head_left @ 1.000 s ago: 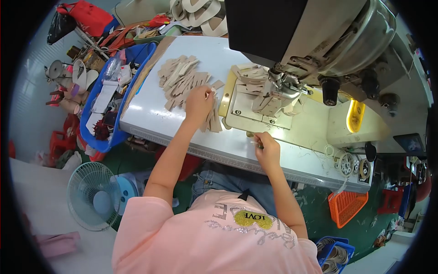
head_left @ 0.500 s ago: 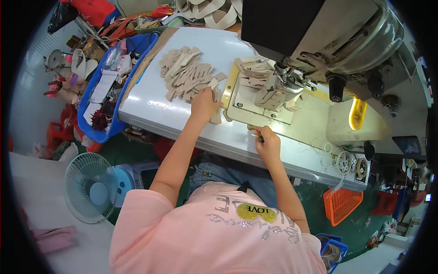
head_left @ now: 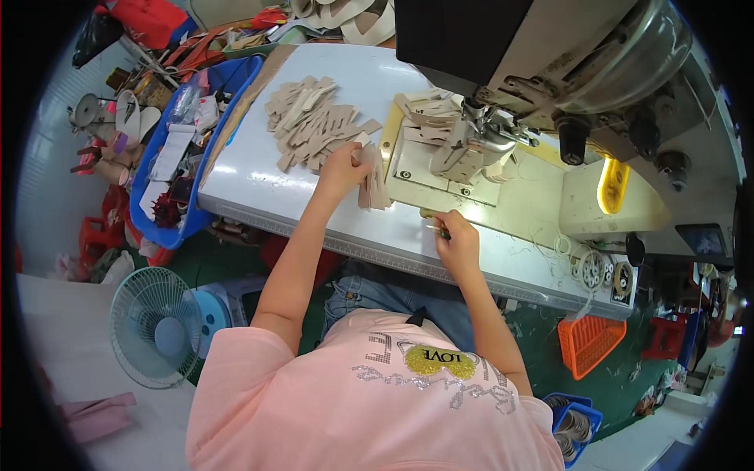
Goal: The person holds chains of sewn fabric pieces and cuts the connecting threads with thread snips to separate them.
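Left hand: over the white glossy work surface, between its near edge and a heap of flat beige strips. Thumb and fingers are drawn close together at the upper end of a short row of beige strips; whether a strip is pinched cannot be told, as the hand covers the contact.

Right hand: curled narrow around a small slim tool with a dark green part, just above the near edge of the surface. The tool is mostly hidden by the fingers; it may be a pair of thread snips.

Strip positions: the heap lies toward the far left part of the surface, pieces overlapping at many angles. The short row lies nearer the near edge, just left of the machine bed's yellow border. More strips rest on the bed, left of the needle area of the large cream sewing machine.

Surroundings: a blue plastic bin of mixed items stands beside the surface's left edge; pale spoked wheels sit near its right-hand near corner; an orange slatted basket is below that corner.
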The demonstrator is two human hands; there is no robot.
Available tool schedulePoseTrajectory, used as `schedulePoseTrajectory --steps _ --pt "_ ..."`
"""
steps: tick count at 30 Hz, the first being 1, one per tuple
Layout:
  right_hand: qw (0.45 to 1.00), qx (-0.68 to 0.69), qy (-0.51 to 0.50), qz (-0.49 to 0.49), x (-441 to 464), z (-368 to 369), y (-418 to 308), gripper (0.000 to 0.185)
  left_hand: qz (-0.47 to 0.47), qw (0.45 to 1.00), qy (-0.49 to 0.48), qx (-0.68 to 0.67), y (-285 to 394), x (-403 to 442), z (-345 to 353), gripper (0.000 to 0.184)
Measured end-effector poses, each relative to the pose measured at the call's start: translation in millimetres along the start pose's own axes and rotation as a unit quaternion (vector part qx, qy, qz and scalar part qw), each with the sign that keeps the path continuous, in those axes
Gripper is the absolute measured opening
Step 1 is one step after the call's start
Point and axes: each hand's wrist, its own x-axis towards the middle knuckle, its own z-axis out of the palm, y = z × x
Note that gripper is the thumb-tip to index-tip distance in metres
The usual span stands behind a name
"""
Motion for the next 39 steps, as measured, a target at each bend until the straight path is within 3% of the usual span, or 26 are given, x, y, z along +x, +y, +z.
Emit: schedulePoseTrajectory --steps 4,7,10,13,19,25,28,31,34,36,39 --pt "1.0 -0.003 0.003 0.008 0 0 -1 0.023 0.083 0.994 0.047 0.045 -16 7 12 0.059" --pt "1.0 -0.003 0.006 0.006 0 -1 -2 0.023 0.051 0.999 0.008 0.017 3 6 7 0.059" --pt "1.0 0.0 0.007 0.008 -1 0 -2 0.023 -0.024 0.99 -0.125 0.055 19 18 -7 0.058" --pt "1.0 0.002 0.013 0.006 -1 -1 -2 0.023 0.079 0.978 -0.063 0.181 17 15 -5 0.058" --pt "1.0 -0.007 0.021 -0.001 -2 0 -1 0.025 0.166 0.958 -0.019 0.233 13 7 -7 0.059" --pt "1.0 -0.011 0.019 0.0 -3 0 0 0.025 0.189 0.945 -0.048 0.264 15 16 -9 0.056" --pt "1.0 -0.01 0.021 0.006 -3 1 0 0.026 0.126 0.965 -0.071 0.219 31 4 -7 0.05" --pt "1.0 0.003 0.017 0.016 -2 0 1 0.026 0.217 0.953 0.02 0.212 18 -3 6 0.042" --pt "0.995 0.088 0.025 0.049 4 1 -2 0.024 0.155 0.986 -0.064 0.01 35 -20 13 0.032" --pt "0.97 0.218 0.035 0.1 10 6 -9 0.026 0.129 0.981 -0.126 -0.069 57 -34 19 0.027" --pt "0.943 0.257 -0.047 0.207 12 -4 -16 0.021 0.104 0.951 -0.185 -0.224 65 -45 41 0.021"
